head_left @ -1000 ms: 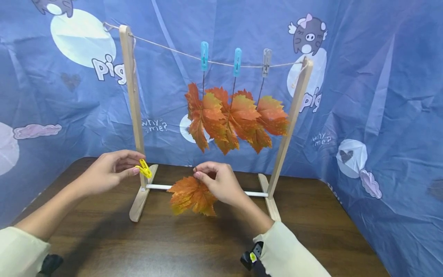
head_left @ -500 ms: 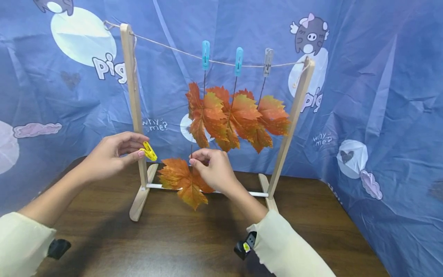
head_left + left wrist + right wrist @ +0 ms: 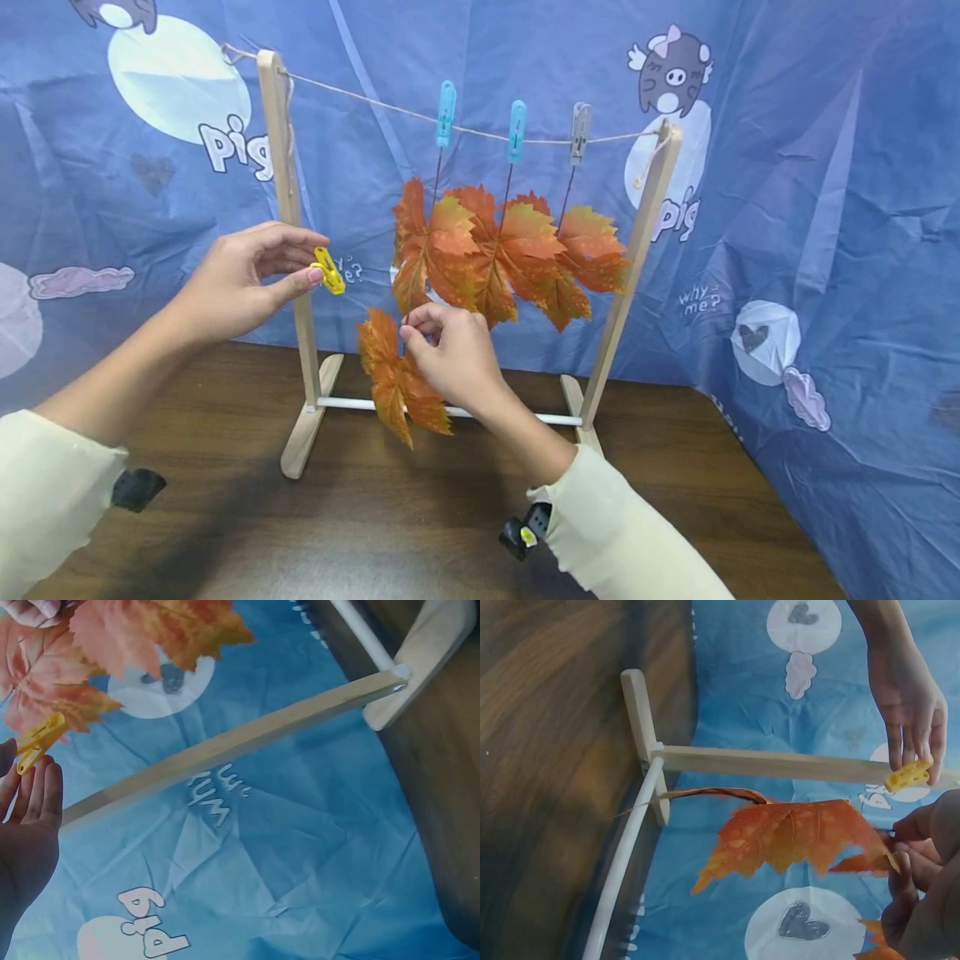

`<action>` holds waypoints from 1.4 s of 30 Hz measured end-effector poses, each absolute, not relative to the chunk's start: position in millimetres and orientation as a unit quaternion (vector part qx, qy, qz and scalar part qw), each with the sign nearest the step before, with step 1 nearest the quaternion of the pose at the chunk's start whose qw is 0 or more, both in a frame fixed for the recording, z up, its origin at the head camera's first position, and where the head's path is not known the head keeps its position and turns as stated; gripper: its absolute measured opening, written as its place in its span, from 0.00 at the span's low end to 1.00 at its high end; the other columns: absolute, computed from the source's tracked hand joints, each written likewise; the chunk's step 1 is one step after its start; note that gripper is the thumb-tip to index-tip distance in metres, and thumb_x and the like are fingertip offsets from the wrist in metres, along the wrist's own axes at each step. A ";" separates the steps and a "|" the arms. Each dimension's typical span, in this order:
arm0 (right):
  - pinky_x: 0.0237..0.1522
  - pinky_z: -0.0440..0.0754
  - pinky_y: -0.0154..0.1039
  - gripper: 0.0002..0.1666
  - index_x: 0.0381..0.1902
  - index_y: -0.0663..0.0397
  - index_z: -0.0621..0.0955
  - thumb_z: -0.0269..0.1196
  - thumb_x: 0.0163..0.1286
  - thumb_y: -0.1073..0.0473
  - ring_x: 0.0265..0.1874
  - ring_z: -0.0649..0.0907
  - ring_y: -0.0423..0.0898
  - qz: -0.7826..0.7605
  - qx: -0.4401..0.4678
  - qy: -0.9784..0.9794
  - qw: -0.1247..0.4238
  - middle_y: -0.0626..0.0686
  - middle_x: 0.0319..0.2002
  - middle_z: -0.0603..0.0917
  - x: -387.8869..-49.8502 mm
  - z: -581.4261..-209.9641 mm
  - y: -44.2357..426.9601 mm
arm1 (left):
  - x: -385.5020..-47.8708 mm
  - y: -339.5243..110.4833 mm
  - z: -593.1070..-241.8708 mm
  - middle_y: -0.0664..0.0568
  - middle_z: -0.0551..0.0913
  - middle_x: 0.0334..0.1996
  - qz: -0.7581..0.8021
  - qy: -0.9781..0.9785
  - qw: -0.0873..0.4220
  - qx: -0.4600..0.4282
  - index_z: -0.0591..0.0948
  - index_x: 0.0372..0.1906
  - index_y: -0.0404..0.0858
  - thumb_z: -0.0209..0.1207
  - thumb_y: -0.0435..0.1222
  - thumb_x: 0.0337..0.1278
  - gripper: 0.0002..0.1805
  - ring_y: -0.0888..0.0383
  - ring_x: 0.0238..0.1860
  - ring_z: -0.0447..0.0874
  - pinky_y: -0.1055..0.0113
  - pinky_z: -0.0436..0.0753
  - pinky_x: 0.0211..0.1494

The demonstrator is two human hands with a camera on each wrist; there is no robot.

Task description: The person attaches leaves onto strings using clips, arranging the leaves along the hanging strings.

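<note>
My left hand (image 3: 251, 279) pinches a yellow clothespin (image 3: 328, 271) between thumb and fingers, beside the left post of a wooden stand. In the right wrist view that clothespin (image 3: 909, 775) shows at the fingertips. My right hand (image 3: 457, 354) pinches the thin stem of an orange maple leaf (image 3: 393, 379), which hangs tilted below the string. Along the string (image 3: 360, 97), two blue clothespins (image 3: 446, 114) and a grey clothespin (image 3: 580, 133) each grip a leaf stem. The leftmost hanging leaf (image 3: 435, 246) is just above my right hand; the hanging leaves overlap.
The stand has a left post (image 3: 288, 200), a right post (image 3: 633, 267) and a white crossbar (image 3: 345, 403) low between its feet. It stands on a brown wooden table (image 3: 315, 533). A blue printed cloth (image 3: 847, 208) hangs behind and at the sides.
Both hands have risen, the left one more, carrying the yellow clothespin up along the post. The held leaf has come up off the table and turned; the leftmost hanging leaf has swung slightly left.
</note>
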State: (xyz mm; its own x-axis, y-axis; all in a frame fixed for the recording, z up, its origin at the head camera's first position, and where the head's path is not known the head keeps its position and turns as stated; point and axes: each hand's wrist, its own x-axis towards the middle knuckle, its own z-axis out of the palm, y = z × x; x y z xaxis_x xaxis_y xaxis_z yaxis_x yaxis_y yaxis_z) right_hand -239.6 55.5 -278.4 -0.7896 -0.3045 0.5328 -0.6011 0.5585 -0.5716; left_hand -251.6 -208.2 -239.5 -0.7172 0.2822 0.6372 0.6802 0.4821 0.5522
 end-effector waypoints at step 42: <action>0.33 0.81 0.35 0.07 0.37 0.52 0.87 0.63 0.74 0.58 0.30 0.85 0.38 0.356 0.198 -0.893 0.191 0.46 0.31 0.88 -243.9 -192.1 30.6 | -262.8 -180.7 -166.2 0.45 0.77 0.60 -0.410 -0.810 0.317 -0.275 0.78 0.66 0.35 0.60 0.31 0.72 0.21 0.52 0.57 0.81 0.75 0.81 0.56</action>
